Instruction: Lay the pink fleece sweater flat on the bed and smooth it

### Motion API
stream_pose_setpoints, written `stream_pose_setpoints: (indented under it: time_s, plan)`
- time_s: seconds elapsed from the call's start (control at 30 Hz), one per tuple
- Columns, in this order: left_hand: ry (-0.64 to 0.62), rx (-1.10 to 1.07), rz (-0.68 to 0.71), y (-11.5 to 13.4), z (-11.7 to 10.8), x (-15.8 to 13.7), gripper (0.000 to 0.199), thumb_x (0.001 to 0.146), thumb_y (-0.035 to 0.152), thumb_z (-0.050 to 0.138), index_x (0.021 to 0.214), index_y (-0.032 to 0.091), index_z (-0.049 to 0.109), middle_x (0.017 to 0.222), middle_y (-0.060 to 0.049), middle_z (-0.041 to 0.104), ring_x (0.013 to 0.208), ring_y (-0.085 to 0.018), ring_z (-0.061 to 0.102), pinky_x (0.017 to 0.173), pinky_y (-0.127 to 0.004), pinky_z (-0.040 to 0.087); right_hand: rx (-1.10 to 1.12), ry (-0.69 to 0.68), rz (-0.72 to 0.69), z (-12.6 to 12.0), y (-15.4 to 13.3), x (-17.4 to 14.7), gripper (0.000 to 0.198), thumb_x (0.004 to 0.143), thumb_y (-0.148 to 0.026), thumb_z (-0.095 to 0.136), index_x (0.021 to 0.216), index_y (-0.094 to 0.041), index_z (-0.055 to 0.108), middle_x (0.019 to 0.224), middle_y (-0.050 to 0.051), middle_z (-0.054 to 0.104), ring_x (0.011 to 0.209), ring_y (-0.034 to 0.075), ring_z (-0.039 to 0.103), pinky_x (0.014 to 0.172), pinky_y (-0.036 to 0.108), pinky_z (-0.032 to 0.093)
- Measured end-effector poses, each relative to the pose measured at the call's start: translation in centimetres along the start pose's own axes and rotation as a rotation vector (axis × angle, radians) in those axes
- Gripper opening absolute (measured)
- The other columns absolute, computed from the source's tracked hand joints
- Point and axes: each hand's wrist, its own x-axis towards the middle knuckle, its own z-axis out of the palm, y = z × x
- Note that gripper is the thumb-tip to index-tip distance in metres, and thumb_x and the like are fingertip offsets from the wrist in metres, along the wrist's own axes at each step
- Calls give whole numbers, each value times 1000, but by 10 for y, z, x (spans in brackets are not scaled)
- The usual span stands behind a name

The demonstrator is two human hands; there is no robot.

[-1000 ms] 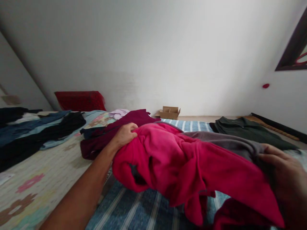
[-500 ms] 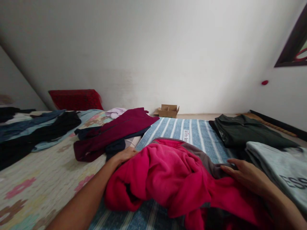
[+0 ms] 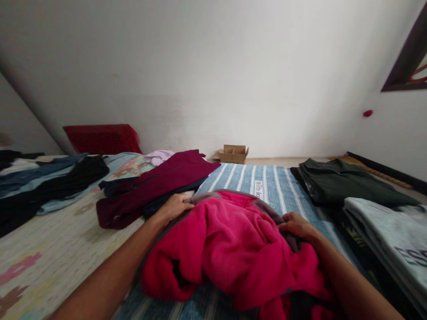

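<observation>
The pink garment point(image 3: 230, 240) lies bunched on the striped cloth point(image 3: 283, 178). The left hand point(image 3: 174, 208) and right hand point(image 3: 296, 225) pinch its grey edge point(image 3: 267, 209) on opposite sides; drawing both evenly apart should smooth it without dragging the cloth beneath.

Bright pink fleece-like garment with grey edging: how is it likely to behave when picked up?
The bright pink fleece-like garment would probably sag and drape, given its soft, rumpled folds. Its matte, fuzzy-looking surface suggests it is unlikely to be slippery. Bunched as it is, loose parts could dangle unevenly.
</observation>
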Motion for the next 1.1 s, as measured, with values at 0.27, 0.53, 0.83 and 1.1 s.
stream_pose_setpoints:
  time_s: [0.27, 0.53, 0.83, 1.1]
  plan:
    - [320, 311, 240, 61, -52, 44, 18, 71, 24, 56, 77, 8, 64, 75, -2, 63, 77, -16, 54, 71, -23, 38, -146, 402, 25, -98, -25, 8, 18, 72, -32, 56, 77, -18, 66, 65, 5, 60, 65, 20, 57, 54, 28, 37]
    - [638, 345, 218, 127, -27, 141, 38, 87, 26, 47, 117, 2, 51, 117, -20, 57, 107, -26, 51, 87, -32, 34, -155, 852, 296, -146, -69, 68, 43, 87, -38, 41, 116, -9, 56, 104, 22, 60, 97, 30, 59, 74, 36, 44]
    - [293, 366, 387, 77, 63, 49, 22, 82, 34, 49, 71, 18, 60, 82, -9, 62, 88, -24, 56, 84, -32, 37, -180, 475, -23, -39, -66, 27, 42, 88, -52, 39, 90, -21, 66, 83, 9, 67, 82, 26, 63, 68, 32, 42]
    - [123, 226, 102, 42, 101, -21, 44, 79, 52, 49, 47, 22, 46, 48, -4, 51, 63, -24, 59, 64, -32, 37, 2, 492, -229, 18, -65, -20, 82, 73, -53, 60, 142, -21, 27, 136, 14, 44, 117, 32, 49, 90, 41, 42]
